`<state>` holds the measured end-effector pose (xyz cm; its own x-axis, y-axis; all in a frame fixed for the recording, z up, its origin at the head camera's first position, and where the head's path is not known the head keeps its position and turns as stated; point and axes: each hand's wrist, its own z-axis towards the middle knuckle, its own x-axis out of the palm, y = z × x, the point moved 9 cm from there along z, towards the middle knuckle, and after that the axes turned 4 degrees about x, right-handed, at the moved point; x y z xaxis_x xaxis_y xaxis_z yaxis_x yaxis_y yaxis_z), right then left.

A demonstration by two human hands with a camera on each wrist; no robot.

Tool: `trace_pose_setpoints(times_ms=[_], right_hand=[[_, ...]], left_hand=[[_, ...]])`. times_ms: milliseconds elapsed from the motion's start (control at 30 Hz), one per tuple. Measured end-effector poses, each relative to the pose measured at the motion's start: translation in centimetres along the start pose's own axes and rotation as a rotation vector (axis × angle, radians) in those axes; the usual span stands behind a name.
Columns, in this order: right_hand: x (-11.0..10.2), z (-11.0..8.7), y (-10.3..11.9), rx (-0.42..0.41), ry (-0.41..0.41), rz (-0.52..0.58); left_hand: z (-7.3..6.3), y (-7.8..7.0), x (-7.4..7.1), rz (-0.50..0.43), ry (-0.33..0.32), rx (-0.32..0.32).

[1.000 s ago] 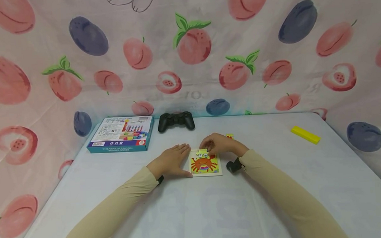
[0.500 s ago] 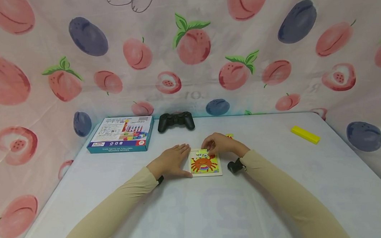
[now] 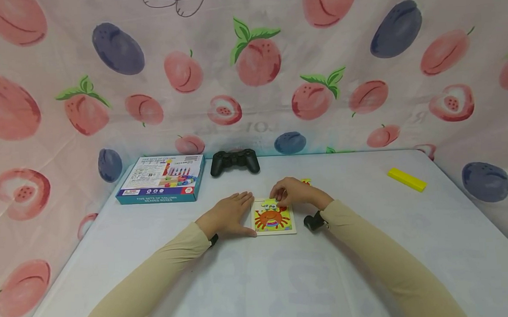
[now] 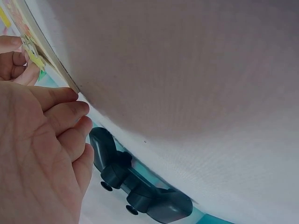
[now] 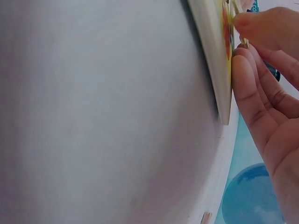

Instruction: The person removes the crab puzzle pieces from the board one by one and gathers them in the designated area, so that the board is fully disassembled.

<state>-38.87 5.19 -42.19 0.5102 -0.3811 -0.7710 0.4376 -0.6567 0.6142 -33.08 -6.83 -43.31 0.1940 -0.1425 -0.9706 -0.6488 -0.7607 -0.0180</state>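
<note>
A square jigsaw board (image 3: 279,233) with a red-orange crab picture and a pale frame lies flat on the table. My right hand (image 3: 298,192) pinches a yellow puzzle piece (image 3: 268,204), which bears the crab's eyes, between thumb and fingers over the board's top edge. In the left wrist view, this piece (image 4: 35,59) tilts up from the board. My left hand (image 3: 229,217) lies with straight fingers along the board's left side, its thumb near the lower left corner. Another small yellow-and-red piece (image 3: 307,181) shows behind my right hand, mostly hidden.
A black game controller (image 3: 234,162) stands at the table's back edge. Left of it lies a teal and white boxed toy set (image 3: 160,179). Far to the right is a yellow block (image 3: 407,179). A fruit-print cloth (image 3: 251,106) hangs behind the table.
The eye piece has tilted, and the right fingers have shifted slightly right with it. The left hand has stayed in place.
</note>
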Motion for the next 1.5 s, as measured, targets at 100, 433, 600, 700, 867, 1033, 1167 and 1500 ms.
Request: trace_pose_setpoints(times_ms=[100,433,600,700,867,1033,1167,1500], right_hand=[[0.0,0.0,0.0,-0.004,-0.004,0.000],[-0.3,-0.4,0.0,-0.026,-0.021,0.026],[-0.1,-0.7,0.0,-0.019,-0.011,0.041],[0.0,-0.8,-0.2,-0.013,-0.011,0.040],[-0.2,-1.0,-0.5,-0.027,-0.038,0.021],[-1.0,-2.2,-0.4,-0.062,-0.073,0.011],[-2.2,-3.7,-0.5,-0.086,-0.112,0.009],[-6.0,-8.2,-2.6,-0.088,-0.214,0.009]], left_hand=[[-0.1,-0.1,-0.1,-0.005,-0.003,0.004],[0.0,0.0,0.0,-0.009,0.005,-0.004],[0.0,0.0,0.0,-0.010,-0.002,0.005],[0.0,0.0,0.1,0.000,0.003,0.001],[-0.1,0.0,0.0,-0.006,0.000,0.000],[-0.1,-0.2,-0.1,-0.006,-0.001,0.006],[-0.1,-0.2,0.0,0.008,0.001,0.005],[0.1,-0.1,0.1,0.026,-0.012,0.013]])
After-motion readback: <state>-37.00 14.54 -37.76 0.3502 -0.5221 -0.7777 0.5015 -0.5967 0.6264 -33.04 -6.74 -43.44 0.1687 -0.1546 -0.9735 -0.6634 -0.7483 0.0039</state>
